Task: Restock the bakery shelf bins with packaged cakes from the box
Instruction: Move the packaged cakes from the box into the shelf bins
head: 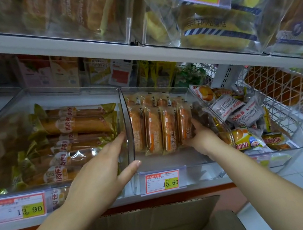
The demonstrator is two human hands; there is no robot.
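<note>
Your left hand (98, 172) reaches forward with the arm stretched out. Its fingers (117, 140) lie straight and together along the outside of the middle bin (126, 119), the thumb touching its front corner. Your right hand (200, 134) is inside that bin, wrist bent inward, thumb and curled fingers clamped on the rightmost of the cakes (154, 132) (the fingertips are hidden behind the pack). The cakes stand upright in a row. The box (155, 224) sits open below the shelf.
</note>
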